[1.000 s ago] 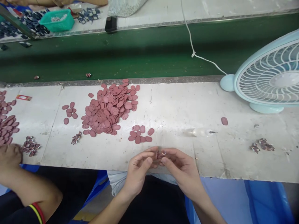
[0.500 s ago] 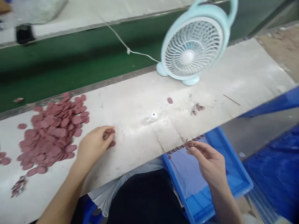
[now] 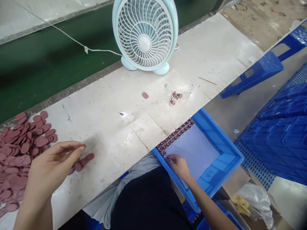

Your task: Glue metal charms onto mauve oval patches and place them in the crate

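Note:
My left hand (image 3: 54, 166) is closed above the white table, with a reddish-brown oval disc (image 3: 82, 146) pinched between thumb and fingertips. Under and beside it lie a few loose discs (image 3: 90, 157), and a large heap of the same discs (image 3: 22, 159) spreads behind it. Inside the blue tray (image 3: 236, 159), my right hand (image 3: 179, 167) pinches a small reddish-brown piece (image 3: 171, 158), mostly covered by the fingers. It is low over the tray's left side, near rows of small reddish-brown pieces with shiny metal parts (image 3: 176, 135).
A light-blue fan (image 3: 144, 43) stands at the table's back edge, its white cord running left. Small metal-and-brown parts (image 3: 176, 95), a single disc (image 3: 145, 95), a small white bottle (image 3: 127, 117) and a thin rod (image 3: 207, 80) lie on the table. Stacked blue crates (image 3: 283, 127) are at right.
My right hand has moved from the table edge down into the tray with its small piece. My left hand has lifted a disc off the table. The view has swung to the right.

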{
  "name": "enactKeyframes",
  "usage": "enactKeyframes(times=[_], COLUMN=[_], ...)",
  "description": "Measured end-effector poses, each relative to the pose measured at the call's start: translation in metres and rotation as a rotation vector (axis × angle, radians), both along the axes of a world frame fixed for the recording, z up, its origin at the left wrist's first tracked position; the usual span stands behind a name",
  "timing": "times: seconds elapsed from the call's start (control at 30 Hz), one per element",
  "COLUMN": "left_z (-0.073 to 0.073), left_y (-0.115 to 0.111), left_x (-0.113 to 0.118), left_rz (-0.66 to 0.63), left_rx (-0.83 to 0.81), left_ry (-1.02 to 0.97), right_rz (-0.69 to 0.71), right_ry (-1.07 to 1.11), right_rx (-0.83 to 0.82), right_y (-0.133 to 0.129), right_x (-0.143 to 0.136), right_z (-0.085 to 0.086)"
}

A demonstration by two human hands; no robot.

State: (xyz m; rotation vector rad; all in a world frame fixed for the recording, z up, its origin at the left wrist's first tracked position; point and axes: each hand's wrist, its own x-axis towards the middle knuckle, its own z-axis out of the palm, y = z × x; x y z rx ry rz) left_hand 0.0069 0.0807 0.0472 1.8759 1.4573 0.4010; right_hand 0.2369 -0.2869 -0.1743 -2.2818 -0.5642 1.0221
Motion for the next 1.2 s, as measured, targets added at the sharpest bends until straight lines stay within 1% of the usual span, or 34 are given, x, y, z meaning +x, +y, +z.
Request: enactKeyframes(times=[0.1,0.23,0.37,0.5,0.73,1.03,1.2], left_z=[0.002,-0.001,-0.009,-0.014,-0.014,-0.018,-0.017], left_y=[-0.013,-0.031,-0.041,-0.044,-0.044,-0.045,-0.047], left_x=[-0.003,-0.005,-0.01,-0.014,-0.014,-0.015,-0.012], left_rz=[0.059,0.027,0.05,0.068,0.029,0.018,0.01], left_rx=[-0.068,-0.08,-0.113,-0.13,-0.11,-0.109,-0.12], left_ry=[-0.12,-0.263,-0.325,-0.333,-0.332,-0.354,-0.363], right_rz=[0.039,0.083,0.137,0.172,0.198,0.189,0.159], right_ry=[-0.045,-0.101,-0.138,-0.166,-0.176,-0.157,-0.125], right_rx=[-0.024,-0.052,-0.08,-0.093,-0.087,-0.099,-0.109], right_y=[0.003,0.01,0.017,0.021,0.025,0.024,0.029], right_x=[0.003,0.013,0.018,0.017,0.017,0.016,0.013], right_z=[-0.008,-0.018,-0.024,-0.025,-0.025,-0.024,-0.02])
